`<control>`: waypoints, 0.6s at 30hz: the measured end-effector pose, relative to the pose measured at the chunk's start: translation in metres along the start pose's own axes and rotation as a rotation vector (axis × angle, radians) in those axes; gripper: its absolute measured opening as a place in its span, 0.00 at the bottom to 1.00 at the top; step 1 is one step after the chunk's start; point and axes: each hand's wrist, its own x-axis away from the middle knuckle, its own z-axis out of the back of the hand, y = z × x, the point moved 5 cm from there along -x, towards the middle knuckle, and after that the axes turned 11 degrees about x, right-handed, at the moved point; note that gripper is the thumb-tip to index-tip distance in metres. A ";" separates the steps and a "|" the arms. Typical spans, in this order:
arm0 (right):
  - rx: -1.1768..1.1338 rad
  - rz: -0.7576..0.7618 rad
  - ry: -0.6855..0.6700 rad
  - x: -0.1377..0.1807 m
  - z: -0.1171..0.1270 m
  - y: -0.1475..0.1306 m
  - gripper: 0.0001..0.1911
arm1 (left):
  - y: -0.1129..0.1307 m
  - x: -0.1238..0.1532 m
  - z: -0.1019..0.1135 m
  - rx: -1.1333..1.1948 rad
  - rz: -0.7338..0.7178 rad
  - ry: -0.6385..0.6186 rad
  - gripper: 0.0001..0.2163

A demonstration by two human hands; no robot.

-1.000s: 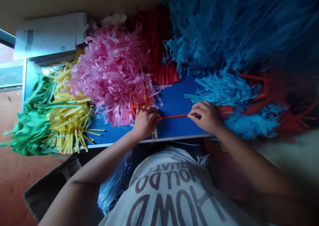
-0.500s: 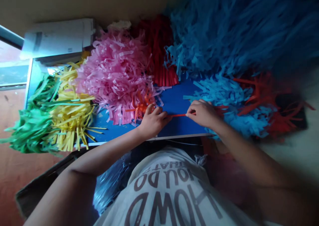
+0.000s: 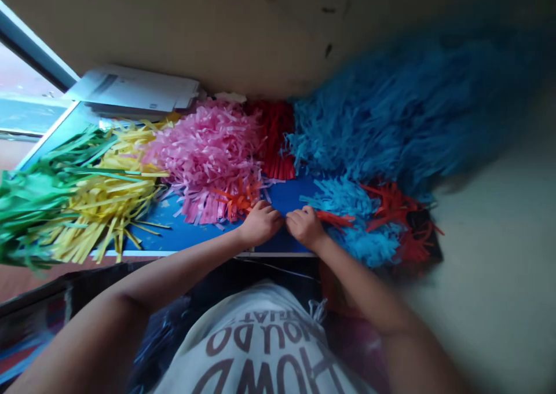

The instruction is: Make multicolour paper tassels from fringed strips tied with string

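Note:
Both my hands meet at the front edge of a blue table [image 3: 286,194]. My left hand [image 3: 261,223] and my right hand [image 3: 305,227] have their fingers pinched, nearly touching each other. A red paper fringe strip [image 3: 332,218] trails from my right hand to the right over light-blue fringe [image 3: 343,200]. An orange-red fringe tuft [image 3: 237,199] lies just beyond my left hand. The stretch of strip between the hands is hidden by the fingers.
Heaps of cut paper fringe cover the table: green [image 3: 26,200], yellow [image 3: 104,200], pink [image 3: 208,156], dark red [image 3: 273,139] and a large blue mass [image 3: 391,110]. A flat white box [image 3: 134,90] lies at the back left by a beige wall. Pale floor is right.
My hands have come together; the red strip stretched between them a second ago is now gathered and hidden. The camera has tilted up, showing more wall.

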 end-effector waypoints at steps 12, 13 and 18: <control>-1.233 -0.339 -0.250 -0.003 0.099 -0.008 0.17 | 0.039 0.008 0.132 0.279 -0.246 0.150 0.07; -1.416 -0.350 -0.334 -0.005 0.094 -0.012 0.18 | 0.042 0.008 0.138 0.295 -0.250 0.166 0.08; -1.877 -0.591 -0.226 -0.009 0.071 -0.031 0.16 | 0.047 0.013 0.142 0.374 -0.115 0.368 0.05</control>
